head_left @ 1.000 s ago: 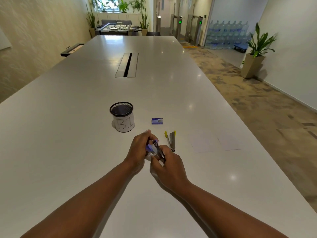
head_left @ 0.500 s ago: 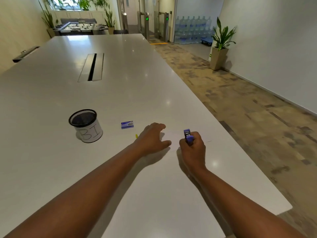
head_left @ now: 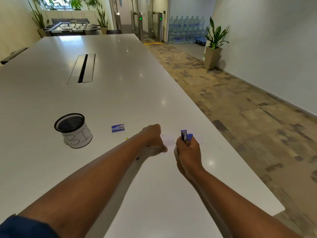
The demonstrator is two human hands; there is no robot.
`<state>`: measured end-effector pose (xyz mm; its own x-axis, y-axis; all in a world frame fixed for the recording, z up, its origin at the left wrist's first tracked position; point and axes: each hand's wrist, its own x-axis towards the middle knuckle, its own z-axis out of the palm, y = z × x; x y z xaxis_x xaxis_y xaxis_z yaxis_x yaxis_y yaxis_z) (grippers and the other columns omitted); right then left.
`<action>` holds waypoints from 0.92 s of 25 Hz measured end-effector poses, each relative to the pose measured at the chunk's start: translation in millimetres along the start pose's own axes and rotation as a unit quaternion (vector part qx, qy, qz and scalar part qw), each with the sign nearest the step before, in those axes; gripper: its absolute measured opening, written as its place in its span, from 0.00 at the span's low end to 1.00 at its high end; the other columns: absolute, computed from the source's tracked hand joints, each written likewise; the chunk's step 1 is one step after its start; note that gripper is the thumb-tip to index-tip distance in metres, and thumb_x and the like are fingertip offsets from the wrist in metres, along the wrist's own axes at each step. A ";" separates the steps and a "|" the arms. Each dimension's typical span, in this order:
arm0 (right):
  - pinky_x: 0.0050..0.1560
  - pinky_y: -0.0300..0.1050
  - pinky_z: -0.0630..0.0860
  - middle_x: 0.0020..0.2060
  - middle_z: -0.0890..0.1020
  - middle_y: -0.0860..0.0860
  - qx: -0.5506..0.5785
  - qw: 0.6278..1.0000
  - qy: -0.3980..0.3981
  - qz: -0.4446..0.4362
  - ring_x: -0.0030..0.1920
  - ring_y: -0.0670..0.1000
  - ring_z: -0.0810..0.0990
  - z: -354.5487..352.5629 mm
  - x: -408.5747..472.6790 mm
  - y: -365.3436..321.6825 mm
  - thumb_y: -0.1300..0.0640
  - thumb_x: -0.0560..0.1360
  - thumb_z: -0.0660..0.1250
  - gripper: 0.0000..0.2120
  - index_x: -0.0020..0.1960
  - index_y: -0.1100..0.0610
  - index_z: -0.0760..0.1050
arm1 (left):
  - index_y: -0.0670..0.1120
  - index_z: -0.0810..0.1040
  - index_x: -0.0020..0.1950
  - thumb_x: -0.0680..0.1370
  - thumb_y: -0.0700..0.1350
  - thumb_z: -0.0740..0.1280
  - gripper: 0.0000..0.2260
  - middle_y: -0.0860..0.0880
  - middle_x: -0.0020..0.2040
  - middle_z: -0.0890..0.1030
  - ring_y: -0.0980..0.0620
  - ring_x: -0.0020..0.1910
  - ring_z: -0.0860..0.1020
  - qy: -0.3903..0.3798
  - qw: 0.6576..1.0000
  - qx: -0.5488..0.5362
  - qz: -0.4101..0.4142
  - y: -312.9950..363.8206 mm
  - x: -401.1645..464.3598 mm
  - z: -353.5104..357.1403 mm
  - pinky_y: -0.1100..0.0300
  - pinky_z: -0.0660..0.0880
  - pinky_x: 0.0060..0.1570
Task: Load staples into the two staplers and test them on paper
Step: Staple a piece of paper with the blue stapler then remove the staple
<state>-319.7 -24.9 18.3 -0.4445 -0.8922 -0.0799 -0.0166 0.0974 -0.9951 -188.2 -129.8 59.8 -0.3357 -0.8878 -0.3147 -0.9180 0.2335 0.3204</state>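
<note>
My right hand (head_left: 188, 150) grips a small blue stapler (head_left: 186, 135), its nose pointing up and away above the table. Just left of it, my left hand (head_left: 153, 140) rests on a white sheet of paper (head_left: 169, 140) that barely stands out from the white table (head_left: 120, 93); its finger pose is hard to read. A yellow stapler (head_left: 127, 138) lies behind my left forearm, with only its yellow tip showing. A small blue staple box (head_left: 118, 128) lies flat to the left of my left hand.
A black mesh cup (head_left: 72, 130) wrapped in white paper marked "BI" stands at the left. A cable slot (head_left: 83, 68) runs down the table's middle. The table's right edge (head_left: 240, 162) is close to my right hand, with carpet floor beyond.
The view has swung right. My hands parted: the right carried the blue stapler to the right over the paper, and the left moved onto the sheet. The stapler now stands more upright.
</note>
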 end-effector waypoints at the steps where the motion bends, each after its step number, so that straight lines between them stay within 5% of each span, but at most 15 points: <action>1: 0.31 0.46 0.70 0.32 0.72 0.58 0.012 1.000 -0.009 0.004 0.31 0.54 0.70 -1.0 0.3 0.4 0.58 0.81 0.64 0.08 0.45 0.61 0.70 | 0.47 0.72 0.59 0.64 0.55 0.81 0.30 0.49 0.52 0.75 0.46 0.50 0.75 0.008 1.000 -0.014 0.009 -0.6 -0.4 1.2 0.57 0.71 0.42; 7: 0.26 0.36 0.70 0.30 0.73 0.55 0.037 0.999 -0.035 -0.007 0.26 0.44 0.71 1.0 0.9 -9.7 0.57 0.82 0.66 0.14 0.48 0.70 0.72 | 0.49 0.77 0.41 0.71 0.45 0.75 0.07 0.51 0.39 0.78 0.50 0.38 0.77 0.123 0.959 -0.252 0.030 -19.7 -30.6 -5.7 0.60 0.70 0.34; 13: 0.29 0.39 0.70 0.26 0.72 0.46 0.060 0.991 -0.121 -0.022 0.27 0.46 0.69 28.7 -0.5 -34.9 0.48 0.79 0.70 0.12 0.45 0.57 0.76 | 0.45 0.84 0.51 0.78 0.43 0.73 0.03 0.45 0.39 0.84 0.47 0.37 0.79 0.145 0.842 -0.520 0.031 -56.4 -79.2 -32.2 0.57 0.77 0.37; 18: 0.30 0.42 0.67 0.31 0.73 0.51 0.139 0.966 -0.219 0.007 0.30 0.49 0.68 59.3 -13.8 -56.9 0.57 0.76 0.74 0.04 0.43 0.54 0.83 | 0.48 0.78 0.63 0.80 0.42 0.70 0.11 0.48 0.48 0.88 0.43 0.49 0.86 0.198 0.765 -0.613 0.004 -77.4 -108.5 -37.1 0.51 0.83 0.46; 19: 0.30 0.42 0.67 0.32 0.73 0.52 0.143 0.962 -0.234 0.000 0.30 0.49 0.68 63.6 -17.0 -60.2 0.59 0.76 0.73 0.05 0.41 0.53 0.83 | 0.50 0.74 0.67 0.80 0.42 0.71 0.16 0.51 0.49 0.87 0.46 0.49 0.86 0.222 0.762 -0.608 -0.002 -78.7 -114.8 -36.5 0.53 0.83 0.46; 21: 0.30 0.40 0.68 0.32 0.74 0.54 0.128 0.963 -0.233 -0.052 0.30 0.48 0.69 72.0 -24.0 -65.6 0.61 0.76 0.72 0.07 0.39 0.54 0.81 | 0.55 0.67 0.71 0.78 0.44 0.74 0.25 0.55 0.60 0.80 0.52 0.56 0.80 0.308 0.809 -0.501 -0.010 -82.0 -124.9 -32.9 0.55 0.80 0.51; 23: 0.32 0.37 0.70 0.31 0.77 0.51 0.067 0.970 -0.185 -0.144 0.29 0.47 0.72 80.4 -32.2 -70.0 0.63 0.76 0.72 0.07 0.40 0.57 0.81 | 0.57 0.69 0.69 0.77 0.51 0.73 0.23 0.54 0.67 0.70 0.54 0.64 0.70 0.399 0.849 -0.345 -0.008 -83.9 -134.8 -29.8 0.57 0.70 0.61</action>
<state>-232.2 -38.4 85.9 -0.0871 -0.9735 0.2115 0.0350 -0.2151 -0.9760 -59.6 -41.5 102.0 0.1784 -0.9392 0.2935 -0.4858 0.1753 0.8563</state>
